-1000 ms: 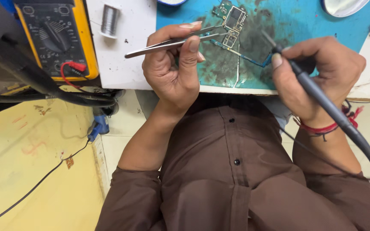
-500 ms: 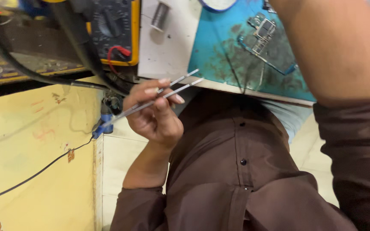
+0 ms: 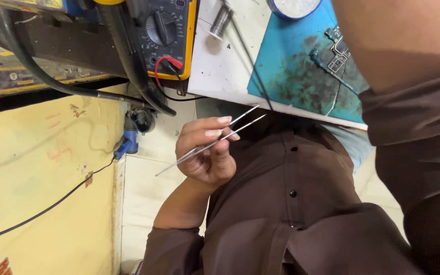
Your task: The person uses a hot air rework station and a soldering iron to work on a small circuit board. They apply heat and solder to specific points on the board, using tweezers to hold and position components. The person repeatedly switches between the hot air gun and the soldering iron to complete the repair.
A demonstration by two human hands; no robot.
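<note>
The left hand [image 3: 207,153] grips the metal tweezers [image 3: 215,141] near their middle, tips parted and pointing toward the small circuit board [image 3: 338,53] on the blue mat [image 3: 291,66] at the desk's far right, so a steady, light pinch seems best; the right hand's state cannot be told.

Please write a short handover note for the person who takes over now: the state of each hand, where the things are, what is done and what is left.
Left hand: holds thin metal tweezers, tips apart and empty, off the bench edge, over the lap.
Right hand: out of view; only the brown-sleeved forearm shows, raised close to the camera.
Small bare circuit board: lies on the blue work mat, thin wires attached.
Yellow multimeter: at the bench's left.
Done: cannot tell.
Left: nothing touches the board now.
</note>
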